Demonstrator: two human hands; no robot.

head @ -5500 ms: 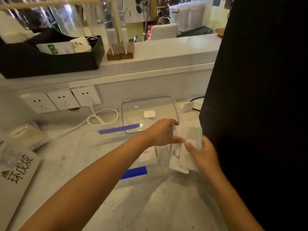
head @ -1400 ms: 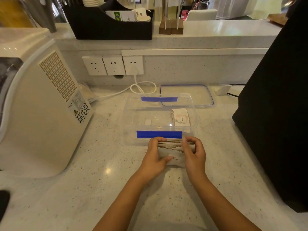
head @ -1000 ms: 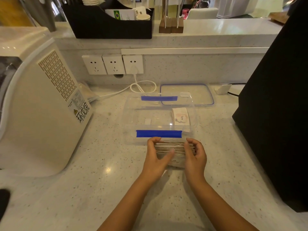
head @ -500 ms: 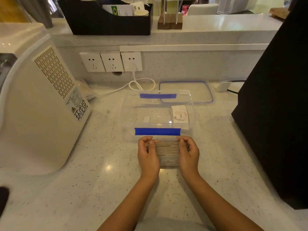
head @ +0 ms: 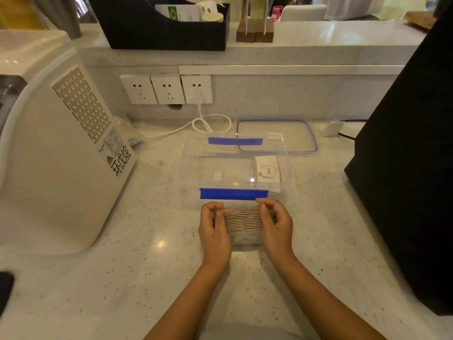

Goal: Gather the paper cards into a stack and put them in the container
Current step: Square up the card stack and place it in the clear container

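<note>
A pale speckled stone counter (head: 127, 278) fills most of the view, backed by a low wall in which three white sockets (head: 166, 89) are set. A large cream-coloured appliance (head: 56, 153) with a perforated vent panel and a warning label is seen at the left, and a tall black object (head: 411, 168) at the right edge.

In the middle of the counter a clear plastic container (head: 193, 165) is placed, open, with a blue clip (head: 234, 194) on its near rim and a second blue clip (head: 235, 141) on its far rim. One card (head: 267, 169), white with a faint pinkish picture and the word "love", is seen lying inside at the right end. The clear lid (head: 277, 135), edged in blue, is laid flat just behind the container.

Just in front of the near rim, a stack of paper cards (head: 242, 220) is held above the counter between both hands. The stack is stood on edge, so that many thin brownish card edges are shown as fine parallel lines; below them a whitish card face with a small dark mark is visible. The left hand (head: 213, 231) is closed on the left end, fingers curled, thumb on the near side. The right hand (head: 275, 227) is closed on the right end, its fingertips (head: 263, 204) bent over the top edges. The stack is thus pinched from both ends.
</note>
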